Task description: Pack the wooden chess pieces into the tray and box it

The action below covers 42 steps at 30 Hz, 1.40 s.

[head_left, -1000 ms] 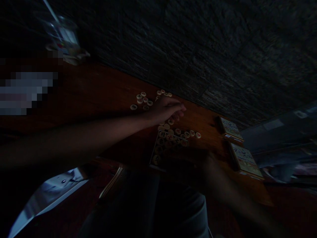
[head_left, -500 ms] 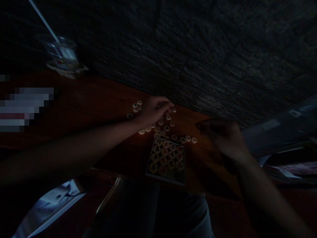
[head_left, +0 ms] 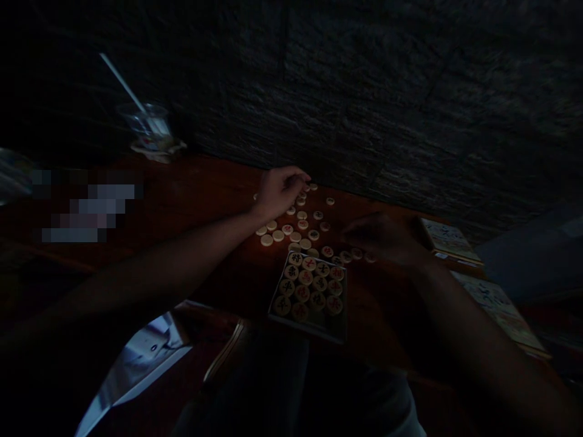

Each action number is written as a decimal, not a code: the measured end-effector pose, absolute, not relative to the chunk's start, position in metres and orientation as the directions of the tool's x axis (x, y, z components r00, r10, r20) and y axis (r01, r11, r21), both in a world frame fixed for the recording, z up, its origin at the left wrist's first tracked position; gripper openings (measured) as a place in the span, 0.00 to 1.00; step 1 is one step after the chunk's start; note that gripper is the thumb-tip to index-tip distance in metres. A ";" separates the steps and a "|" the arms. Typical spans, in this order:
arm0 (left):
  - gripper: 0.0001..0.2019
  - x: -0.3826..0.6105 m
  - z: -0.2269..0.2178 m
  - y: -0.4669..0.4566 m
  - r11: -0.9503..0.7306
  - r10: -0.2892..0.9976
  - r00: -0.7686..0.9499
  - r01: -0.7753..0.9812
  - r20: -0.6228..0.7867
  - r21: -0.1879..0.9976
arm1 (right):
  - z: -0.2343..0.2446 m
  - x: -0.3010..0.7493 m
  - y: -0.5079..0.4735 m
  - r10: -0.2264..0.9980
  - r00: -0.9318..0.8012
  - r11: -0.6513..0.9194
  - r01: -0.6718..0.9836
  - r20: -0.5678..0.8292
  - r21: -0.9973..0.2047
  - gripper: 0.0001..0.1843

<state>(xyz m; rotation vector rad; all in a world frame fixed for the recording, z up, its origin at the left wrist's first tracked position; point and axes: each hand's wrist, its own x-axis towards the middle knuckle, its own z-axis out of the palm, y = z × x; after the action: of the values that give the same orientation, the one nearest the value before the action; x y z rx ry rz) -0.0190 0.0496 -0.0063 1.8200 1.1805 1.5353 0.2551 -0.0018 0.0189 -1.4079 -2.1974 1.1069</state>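
Observation:
Round wooden Chinese chess pieces (head_left: 302, 224) lie scattered over the brown table, some with characters up and some with blank backs. A shallow open box (head_left: 334, 334) near the front edge holds rows of these pieces, with bare room at its lower right. My left hand (head_left: 281, 193) is over the far pieces by the wall, fingers curled together; what they hold, if anything, is hidden. Close to the pieces right of the box is my right hand (head_left: 380, 237), bent downward and in deep shadow, so its fingers do not show clearly.
A stone wall (head_left: 364, 133) borders the table's far side. A plastic cup with a straw (head_left: 152, 130) stands at the back left. Two flat illustrated boxes or books (head_left: 449, 238) lie at the right. A pale bag (head_left: 141, 358) is below the table edge at lower left.
The view has swung, bringing the illustrated boxes into sight at the right. My right hand has come left, nearer the loose pieces. My left hand stays over the far pieces.

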 end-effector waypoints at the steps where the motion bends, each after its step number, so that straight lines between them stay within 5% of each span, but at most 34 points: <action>1: 0.10 -0.019 -0.007 0.052 -0.514 0.840 -0.010 0.308 0.543 0.800 | 0.021 0.258 -0.001 0.849 -0.503 0.239 0.641 -0.164 -0.730 0.12; 9: 0.11 -0.027 0.016 0.086 -0.493 0.802 -0.178 0.342 0.571 0.800 | 0.029 0.266 0.004 0.656 -0.739 0.426 0.528 -0.150 -0.735 0.15; 15: 0.13 -0.003 0.041 0.129 -0.456 0.667 -0.552 0.230 0.501 0.860 | 0.022 0.257 0.001 0.663 -0.739 0.445 0.514 -0.116 -0.733 0.10; 18: 0.13 0.017 0.042 0.138 -0.486 0.617 -0.606 0.208 0.502 0.849 | 0.018 0.253 0.002 0.693 -0.717 0.449 0.515 -0.079 -0.730 0.09; 25: 0.12 0.031 0.042 0.131 -0.622 0.591 -0.433 0.293 0.681 0.726 | 0.004 0.243 0.007 0.823 -0.547 0.426 0.419 0.152 -0.802 0.08; 29: 0.11 0.037 0.033 0.107 -0.576 0.717 -0.319 0.231 0.620 0.785 | -0.002 0.236 0.014 0.897 -0.330 0.359 0.160 0.293 -0.920 0.09; 32: 0.08 0.040 0.019 0.071 -0.496 0.862 -0.026 0.161 0.506 0.853 | -0.006 0.232 0.019 0.939 -0.193 0.291 0.000 0.285 -0.957 0.13; 36: 0.10 0.029 0.003 0.020 -0.437 0.864 0.337 0.127 0.375 0.891 | -0.005 0.226 0.011 0.948 -0.210 0.251 0.028 0.240 -0.968 0.12; 42: 0.13 0.013 -0.006 0.001 -0.397 0.880 0.296 0.026 0.373 0.917 | 0.006 0.212 -0.014 0.951 -0.221 0.239 0.086 0.215 -0.967 0.19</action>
<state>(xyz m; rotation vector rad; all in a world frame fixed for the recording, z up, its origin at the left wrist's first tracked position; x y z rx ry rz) 0.0126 0.0008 -0.0060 1.6848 0.8321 1.2203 0.2122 -0.0142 0.0055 -1.0068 -1.5470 1.1276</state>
